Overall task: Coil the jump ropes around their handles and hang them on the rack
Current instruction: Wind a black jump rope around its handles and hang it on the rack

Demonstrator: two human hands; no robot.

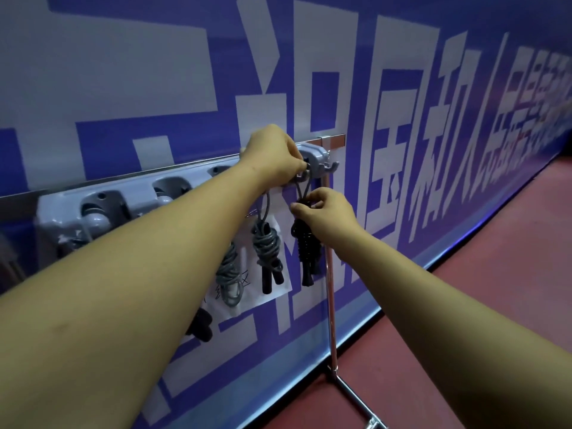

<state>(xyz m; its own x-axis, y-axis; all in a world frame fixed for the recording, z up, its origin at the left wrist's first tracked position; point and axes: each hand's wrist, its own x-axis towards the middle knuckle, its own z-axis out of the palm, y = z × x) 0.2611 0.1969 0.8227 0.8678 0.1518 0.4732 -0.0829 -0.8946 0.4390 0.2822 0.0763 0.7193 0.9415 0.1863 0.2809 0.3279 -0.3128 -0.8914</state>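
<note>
The black jump rope [305,247] hangs coiled round its handles below the right end of the rack [58,209], its loop reaching up to the end hook [328,166]; the left hand [272,156] pinches that loop at the hook; the right hand [325,212] grips the top of the bundle; the cord looks light, limp and springy, so a hold just above the wraps seems safest; a grey-corded rope [266,243] hangs just left.

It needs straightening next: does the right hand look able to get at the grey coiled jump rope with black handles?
Probably yes: the grey coiled jump rope hangs exposed right beside the black coiled jump rope that the right hand grips, nothing between them.
</note>
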